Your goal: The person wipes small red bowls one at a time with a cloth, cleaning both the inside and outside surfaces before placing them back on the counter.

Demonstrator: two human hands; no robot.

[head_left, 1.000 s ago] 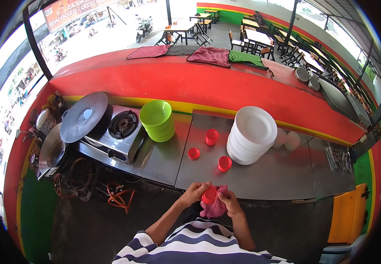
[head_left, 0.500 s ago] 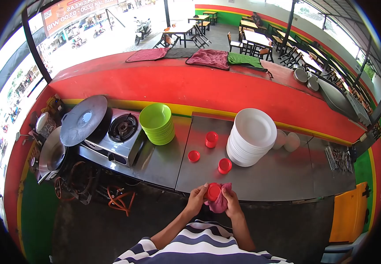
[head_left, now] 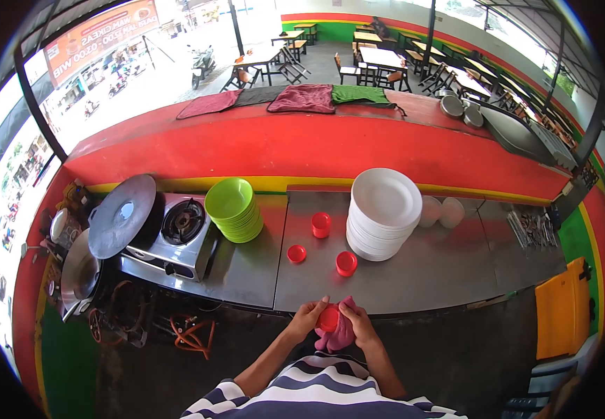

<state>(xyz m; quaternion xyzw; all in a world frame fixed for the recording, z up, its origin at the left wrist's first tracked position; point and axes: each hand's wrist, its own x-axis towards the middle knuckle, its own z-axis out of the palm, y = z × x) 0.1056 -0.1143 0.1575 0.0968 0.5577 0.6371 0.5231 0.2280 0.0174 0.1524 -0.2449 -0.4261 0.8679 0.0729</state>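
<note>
A stack of white plates [head_left: 384, 213] stands on the steel counter [head_left: 449, 272], with three small red cups [head_left: 321, 223] just left of it. Further left, green bowls [head_left: 232, 209] sit beside a gas stove [head_left: 182, 223]. Cloths [head_left: 304, 99] lie draped along the red ledge [head_left: 316, 143] behind.

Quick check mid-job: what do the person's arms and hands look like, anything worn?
Left hand and right hand are bare, no gloves; forearms uncovered. The shirt has broad navy and white stripes, with a short left sleeve. No watch or rings that I can make out.
</note>
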